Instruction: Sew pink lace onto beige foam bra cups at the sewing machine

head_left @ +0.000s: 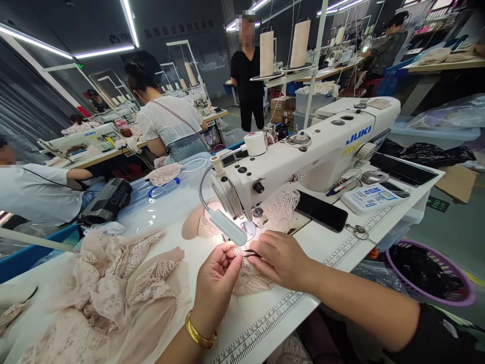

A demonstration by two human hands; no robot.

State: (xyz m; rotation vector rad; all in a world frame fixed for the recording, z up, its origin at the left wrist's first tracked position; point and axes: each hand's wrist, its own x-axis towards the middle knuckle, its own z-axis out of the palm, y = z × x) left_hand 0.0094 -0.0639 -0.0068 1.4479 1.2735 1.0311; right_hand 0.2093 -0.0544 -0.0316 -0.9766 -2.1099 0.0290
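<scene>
At the near edge of the white work table [265,323], which carries a printed ruler strip along its front, both hands meet just in front of the needle area of a white JUKI sewing machine [322,146]. The left hand [217,278], with a gold bangle [199,333] at the wrist, has its fingers curled and pinches the edge of a pale lace piece [252,283] that lies on the table beneath both hands. The right hand [282,260] pinches a thin dark tool [250,253] between thumb and fingertips, its tip at the lace; the kind of tool cannot be told. A gooseneck lamp [227,227] lights the spot. A heap of lace fabric [113,283] covers the table's left part; a black phone [321,211] lies by the machine base. A purple basket [468,290] stands on the floor to the right. Behind, rows of similar machines run under strip lighting, with a seated worker [166,124] and a standing person [248,81].
</scene>
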